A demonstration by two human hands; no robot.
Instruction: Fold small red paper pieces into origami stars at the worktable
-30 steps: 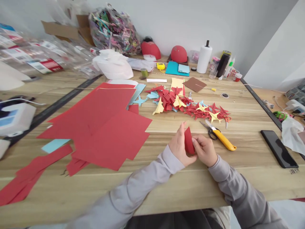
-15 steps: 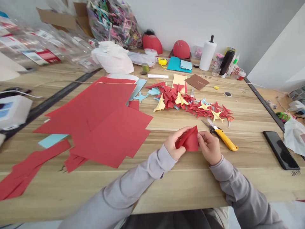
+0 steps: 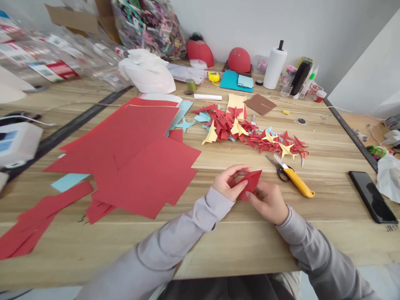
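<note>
My left hand (image 3: pixel 226 182) and my right hand (image 3: pixel 268 203) together pinch a folded piece of red paper (image 3: pixel 250 183) above the wooden table (image 3: pixel 237 246), its pointed tip toward the right. Just beyond my right hand lie a pair of black-handled scissors (image 3: pixel 280 171) and a yellow utility knife (image 3: pixel 298 188). Farther ahead is a long heap of folded red, yellow and pale blue paper stars (image 3: pixel 246 133). Large red paper sheets (image 3: pixel 137 166) lie to the left of my left hand, not touching it.
A black smartphone (image 3: pixel 373 197) lies at the right. Red paper strips (image 3: pixel 40 221) lie at the front left. Along the back stand a paper towel roll (image 3: pixel 275 68), a bag of colored paper scraps (image 3: pixel 146 29), and clear plastic packaging (image 3: pixel 59 58).
The red paper has turned from nearly upright to a flatter folded shape with its tip to the right. My right hand has shifted lower and toward the left.
</note>
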